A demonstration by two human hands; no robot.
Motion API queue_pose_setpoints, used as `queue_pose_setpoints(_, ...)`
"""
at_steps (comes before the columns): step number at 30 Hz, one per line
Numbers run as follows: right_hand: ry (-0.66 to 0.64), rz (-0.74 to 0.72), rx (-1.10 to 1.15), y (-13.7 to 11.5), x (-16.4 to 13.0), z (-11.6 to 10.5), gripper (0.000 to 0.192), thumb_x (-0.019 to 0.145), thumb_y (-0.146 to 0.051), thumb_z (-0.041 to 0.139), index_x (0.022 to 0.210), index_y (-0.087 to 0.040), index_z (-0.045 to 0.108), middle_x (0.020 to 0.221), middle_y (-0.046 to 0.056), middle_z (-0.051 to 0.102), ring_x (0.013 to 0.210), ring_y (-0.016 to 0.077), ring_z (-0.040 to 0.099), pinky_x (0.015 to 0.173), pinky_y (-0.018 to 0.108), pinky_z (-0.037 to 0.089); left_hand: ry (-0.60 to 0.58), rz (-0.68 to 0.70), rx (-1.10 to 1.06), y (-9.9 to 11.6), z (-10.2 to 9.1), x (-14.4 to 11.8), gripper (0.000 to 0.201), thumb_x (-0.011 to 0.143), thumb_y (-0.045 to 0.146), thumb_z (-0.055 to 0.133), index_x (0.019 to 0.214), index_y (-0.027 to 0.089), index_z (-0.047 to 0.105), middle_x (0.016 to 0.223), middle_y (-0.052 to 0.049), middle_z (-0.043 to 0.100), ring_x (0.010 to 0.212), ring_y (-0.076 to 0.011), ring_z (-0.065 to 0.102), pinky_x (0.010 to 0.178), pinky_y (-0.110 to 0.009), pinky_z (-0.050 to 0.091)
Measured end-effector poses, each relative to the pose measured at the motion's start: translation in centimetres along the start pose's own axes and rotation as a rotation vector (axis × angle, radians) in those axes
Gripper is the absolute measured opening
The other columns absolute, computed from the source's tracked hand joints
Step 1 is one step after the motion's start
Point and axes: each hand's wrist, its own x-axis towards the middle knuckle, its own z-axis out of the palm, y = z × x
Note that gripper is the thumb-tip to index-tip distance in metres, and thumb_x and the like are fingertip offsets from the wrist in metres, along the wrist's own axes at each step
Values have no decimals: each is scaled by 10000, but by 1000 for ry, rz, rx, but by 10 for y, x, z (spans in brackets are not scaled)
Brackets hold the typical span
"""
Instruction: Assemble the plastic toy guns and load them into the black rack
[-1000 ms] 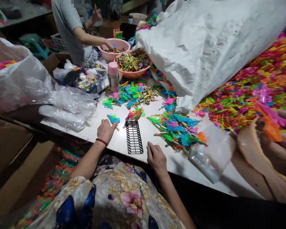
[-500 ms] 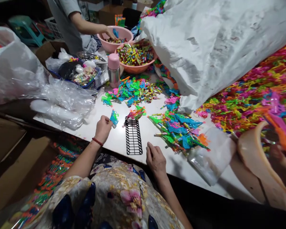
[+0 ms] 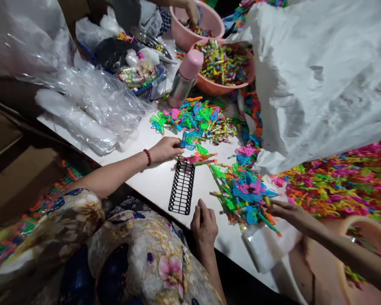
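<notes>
Blue plastic piece (image 3: 188,140) at the tips of the left fingers (image 3: 175,142)

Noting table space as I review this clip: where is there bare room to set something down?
Bare white table shows between the black rack and the left forearm, and in a strip between the rack and the plastic heap to its right. Crowded: that heap, where another person's hand is, and beyond the left hand, where loose plastic pieces lie.
</notes>
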Motion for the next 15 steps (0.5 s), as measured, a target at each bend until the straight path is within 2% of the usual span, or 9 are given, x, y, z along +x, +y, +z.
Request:
queue_pose_setpoints(4,2,9,-30,-1,0,1,343,1017,-324,514,1238,-124,683,812,58,640,684,138,606,665,238,501,-121,158,257,-2,-5,14,186,814,218,616,657,157,537,652,24,489,621,-114,444,616,-275,345)
queue_pose_setpoints(9,3,-6,-51,0,0,1,336,1011,-298,526,1246,-112,679,822,65,637,700,143,612,669,241,499,-239,343,388,-5,-7,21,135,885,179,568,768,135,619,804,-34,597,766,-150,538,726,-288,415)
queue_pose_setpoints(15,-10,-15,-45,1,0,0,328,1006,-267,537,1263,-110,667,832,62,636,701,139,612,679,236,503,-305,429,534,-7,-3,21,127,936,166,549,850,121,631,867,-66,623,815,-163,565,786,-291,453)
